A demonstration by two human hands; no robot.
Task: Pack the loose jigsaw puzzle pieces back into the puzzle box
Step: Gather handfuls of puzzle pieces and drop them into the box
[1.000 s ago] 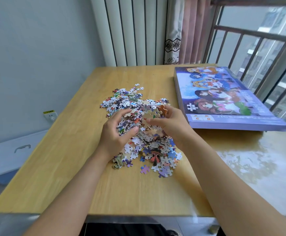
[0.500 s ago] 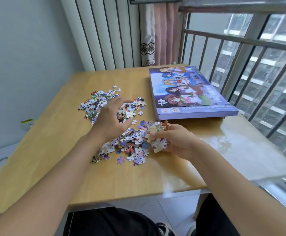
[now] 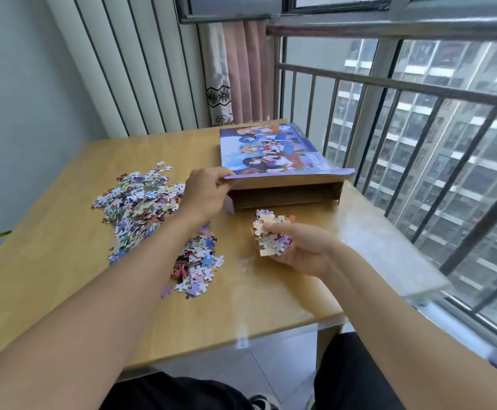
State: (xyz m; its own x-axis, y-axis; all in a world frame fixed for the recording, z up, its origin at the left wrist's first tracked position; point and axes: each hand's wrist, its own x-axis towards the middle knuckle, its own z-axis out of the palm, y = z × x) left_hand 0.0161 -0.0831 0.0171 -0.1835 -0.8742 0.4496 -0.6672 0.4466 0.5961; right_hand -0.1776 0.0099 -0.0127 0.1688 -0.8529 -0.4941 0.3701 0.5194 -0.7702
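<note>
Fingers of the left hand are pinching the near-left corner of the puzzle box flap, holding it lifted so the brown inside is showing. Just in front of that opening, the right hand is cupping a stack of puzzle pieces, thumb pressing on top. Loose pieces are lying on the table under the left forearm.

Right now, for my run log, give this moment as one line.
left hand: lifting box flap | right hand: holding puzzle pieces | pile: on table
</note>
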